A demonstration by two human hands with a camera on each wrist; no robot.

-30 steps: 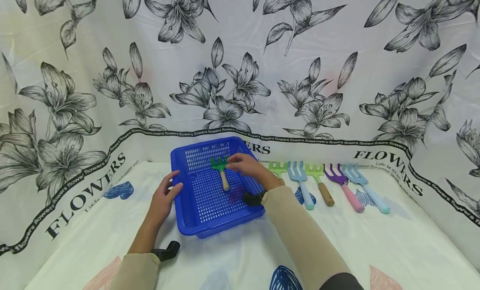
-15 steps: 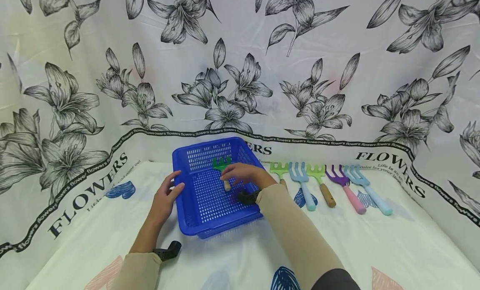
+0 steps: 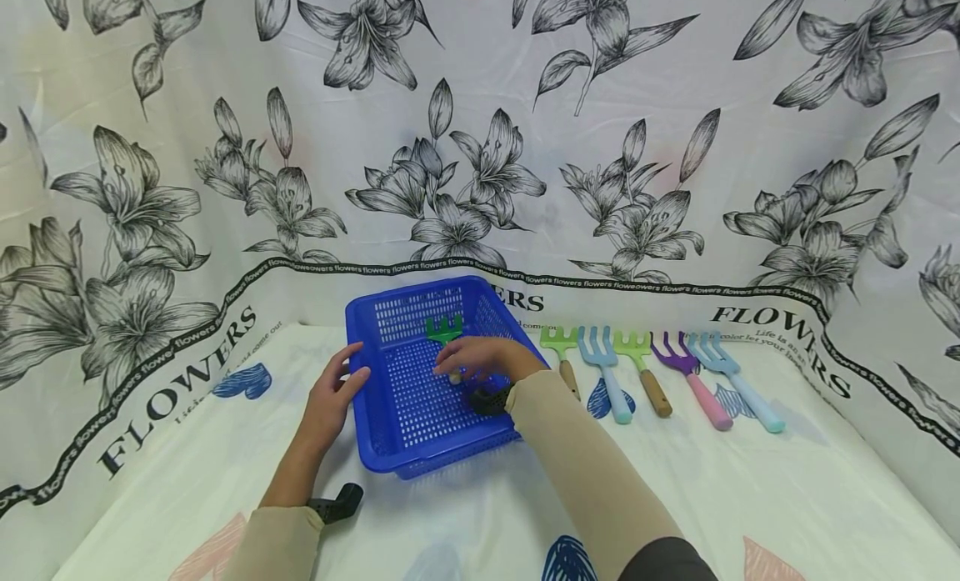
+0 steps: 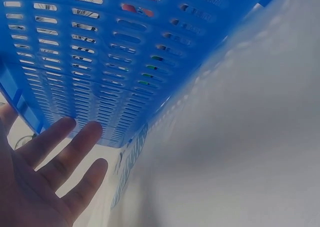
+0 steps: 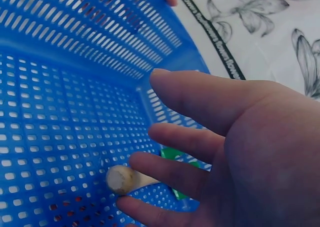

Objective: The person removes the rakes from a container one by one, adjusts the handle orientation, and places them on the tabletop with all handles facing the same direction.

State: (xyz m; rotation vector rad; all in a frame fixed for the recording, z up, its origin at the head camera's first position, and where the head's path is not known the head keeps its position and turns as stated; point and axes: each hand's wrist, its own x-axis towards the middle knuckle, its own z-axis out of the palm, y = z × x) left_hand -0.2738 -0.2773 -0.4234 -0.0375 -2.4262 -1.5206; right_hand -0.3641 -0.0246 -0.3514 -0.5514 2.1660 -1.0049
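Inside the blue plastic basket (image 3: 420, 414) lies a small garden hand fork (image 3: 444, 329) with green tines and a wooden handle. My right hand (image 3: 483, 356) hovers over it and hides much of the handle. In the right wrist view, the fingers of my right hand (image 5: 200, 137) are spread and loosely bent above the wooden handle (image 5: 121, 180), and no grip on it shows. At the basket's left rim is my left hand (image 3: 333, 389), its fingertips touching the edge. The left wrist view has the fingers of my left hand (image 4: 65, 162) spread beside the perforated outer wall (image 4: 120, 62).
Several other hand forks lie in a row right of the basket: a green one (image 3: 558, 341), a light blue one (image 3: 606, 364), another green one (image 3: 647, 373), a purple and pink one (image 3: 693, 377) and a pale blue one (image 3: 738, 381). A flower-printed cloth (image 3: 450, 147) hangs behind.
My right hand has moved from beside the green tines down over the wooden handle, its fingers coming away from the fork. The left hand stays at the rim.
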